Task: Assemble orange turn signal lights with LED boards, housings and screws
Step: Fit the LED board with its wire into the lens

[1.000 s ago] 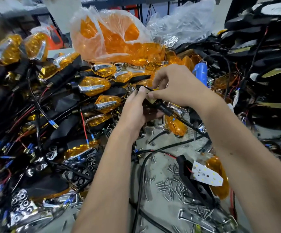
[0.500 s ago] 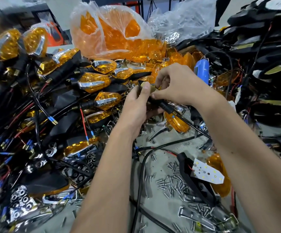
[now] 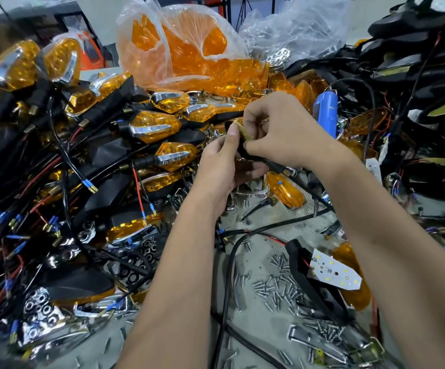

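My left hand [image 3: 222, 166] cups a black turn signal housing [image 3: 244, 153] from below, thumb pressed on its top edge. My right hand [image 3: 279, 129] pinches the same housing from above, by a pale board edge [image 3: 240, 130]; most of the part is hidden by my fingers. Its black stem [image 3: 274, 167] sticks out to the right under my right palm. A white LED board [image 3: 334, 272] lies on another black housing [image 3: 309, 286] at the lower right. Loose screws [image 3: 277, 286] are scattered on the grey bench beside it.
Finished orange lights with wires [image 3: 152, 126] are heaped on the left. A plastic bag of orange lenses [image 3: 184, 51] stands behind. A blue tool [image 3: 325, 110] lies right of my hands, black housings [image 3: 413, 62] pile at the far right, and a black cable [image 3: 229, 262] crosses the bench.
Both hands have lifted the housing slightly and shifted it a little to the right. My right fingers have closed tighter over its top.
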